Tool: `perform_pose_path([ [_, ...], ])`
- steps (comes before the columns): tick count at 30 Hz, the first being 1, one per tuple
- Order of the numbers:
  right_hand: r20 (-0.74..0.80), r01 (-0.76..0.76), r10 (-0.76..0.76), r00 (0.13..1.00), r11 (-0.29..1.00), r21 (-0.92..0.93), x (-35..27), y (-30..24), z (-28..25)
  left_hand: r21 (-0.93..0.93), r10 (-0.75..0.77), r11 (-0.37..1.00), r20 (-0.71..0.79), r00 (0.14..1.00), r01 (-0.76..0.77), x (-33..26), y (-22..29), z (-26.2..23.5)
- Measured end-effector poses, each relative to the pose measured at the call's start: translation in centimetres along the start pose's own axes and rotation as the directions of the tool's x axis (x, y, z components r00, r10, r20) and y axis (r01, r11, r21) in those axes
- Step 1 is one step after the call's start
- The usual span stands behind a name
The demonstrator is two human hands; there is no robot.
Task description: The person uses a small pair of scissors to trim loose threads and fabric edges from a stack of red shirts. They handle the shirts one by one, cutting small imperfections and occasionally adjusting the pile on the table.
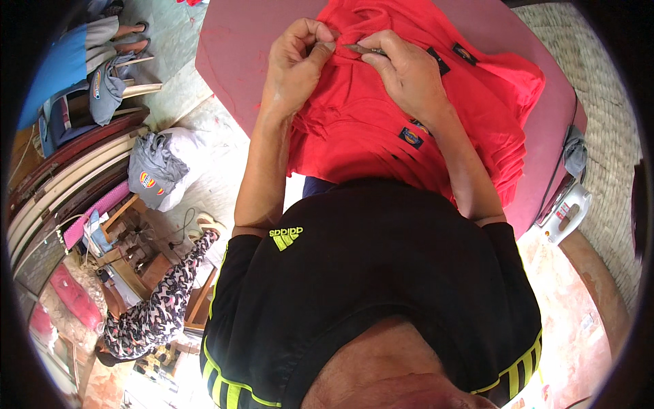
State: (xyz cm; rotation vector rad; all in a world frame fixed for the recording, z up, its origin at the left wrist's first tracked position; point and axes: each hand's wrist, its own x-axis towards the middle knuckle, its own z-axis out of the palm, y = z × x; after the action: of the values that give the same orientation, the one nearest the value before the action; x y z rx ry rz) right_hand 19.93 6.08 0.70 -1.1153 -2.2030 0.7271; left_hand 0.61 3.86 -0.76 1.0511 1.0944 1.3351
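Note:
A heap of red garments (402, 146) with dark label patches lies before me on a table with a dull-pink cover (235, 61). My left hand (296, 65) is closed in a pinch on red cloth near the far side of the heap. Just right of it, my right hand (412, 78) is closed round a small pointed metal tool (364, 50) that looks like thread snips. Its tip points left toward my left fingertips, over the cloth. Most of the tool is hidden in my right hand, and any thread is too fine to make out.
A white iron (567, 210) stands at the table's right edge, with a dark cord and a grey cloth (575, 151) by it. Left on the floor are a bundle of grey garments (157, 167) and wooden furniture. A person in patterned clothing (160, 303) is at lower left.

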Motion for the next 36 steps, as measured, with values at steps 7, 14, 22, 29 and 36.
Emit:
perform_pose_path([
  [7, -0.043, -0.018, 0.026, 0.999, 0.981, 0.194, 0.4, 1.0, 0.1, 0.026, 0.009, 1.0, -0.009, 1.0, -0.009, -0.2, 0.1, 0.0],
  [14, -0.11, 0.069, -0.045, 0.993, 0.972, 0.225, 2.0, 0.4, -0.5, 0.026, 0.027, 0.999, -0.018, 0.999, -0.027, -0.6, 0.2, 0.2],
  [22, -0.014, -0.064, 0.079, 0.997, 0.886, 0.46, 1.8, 1.7, 0.4, 0.048, 0.041, 0.998, -0.033, 0.999, -0.039, -0.4, 0.0, 0.5],
  [29, -0.115, 0.007, 0.049, 0.992, 0.898, 0.44, 1.5, 1.1, 0.3, 0.134, 0.117, 0.988, -0.272, 0.955, -0.083, -1.9, 1.6, 0.9],
  [36, -0.12, 0.018, 0.036, 0.992, 0.904, 0.426, 1.1, 1.1, -0.3, 0.512, 0.195, 0.852, -0.111, 0.974, -0.112, -2.4, 1.9, 2.5],
])
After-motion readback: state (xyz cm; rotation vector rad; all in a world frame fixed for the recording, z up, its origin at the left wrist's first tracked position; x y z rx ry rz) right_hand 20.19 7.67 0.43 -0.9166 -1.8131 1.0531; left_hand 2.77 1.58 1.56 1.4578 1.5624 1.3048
